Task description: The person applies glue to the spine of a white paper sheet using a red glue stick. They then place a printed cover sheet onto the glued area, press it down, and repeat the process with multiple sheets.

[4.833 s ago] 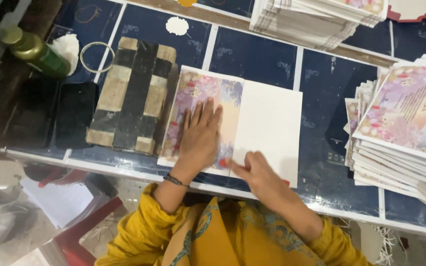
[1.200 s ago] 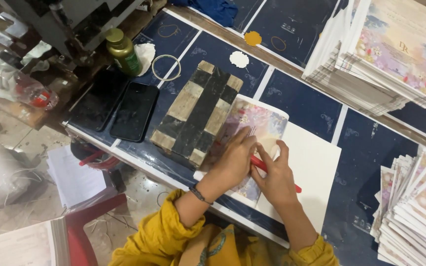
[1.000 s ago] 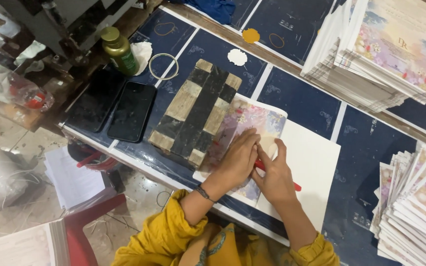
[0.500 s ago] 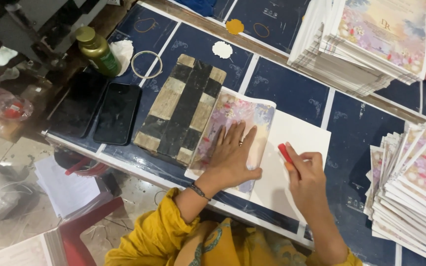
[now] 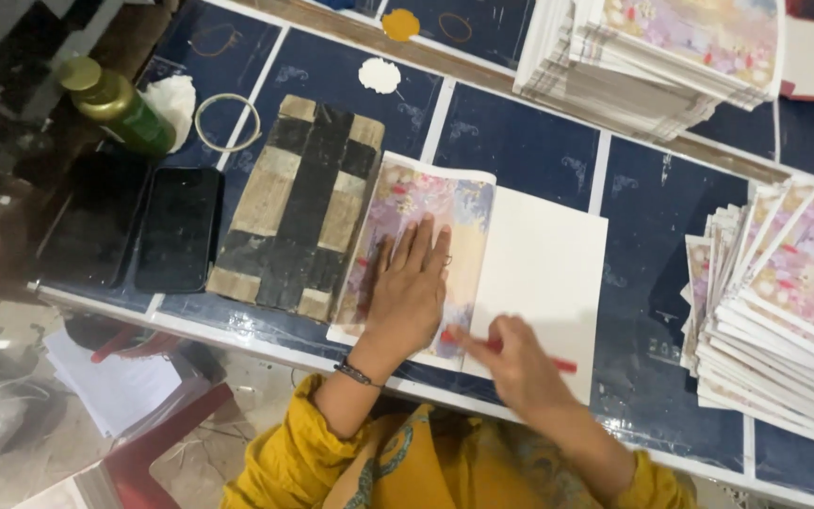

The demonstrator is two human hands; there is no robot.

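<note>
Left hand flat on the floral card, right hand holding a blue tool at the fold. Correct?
Not quite. The tool is red, not blue, as the head view shows. The rest holds: the left hand lies flat on the floral card, and the right hand holds the tool at the fold, near the card's lower edge.

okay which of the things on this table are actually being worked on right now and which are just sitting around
In use:
- floral card, pressed flat by the left hand
- red tool, held by the right hand on the card's fold
- wooden block, against the card's left edge

Lying about:
- card stacks
- two phones
- green bottle
- ring
</note>
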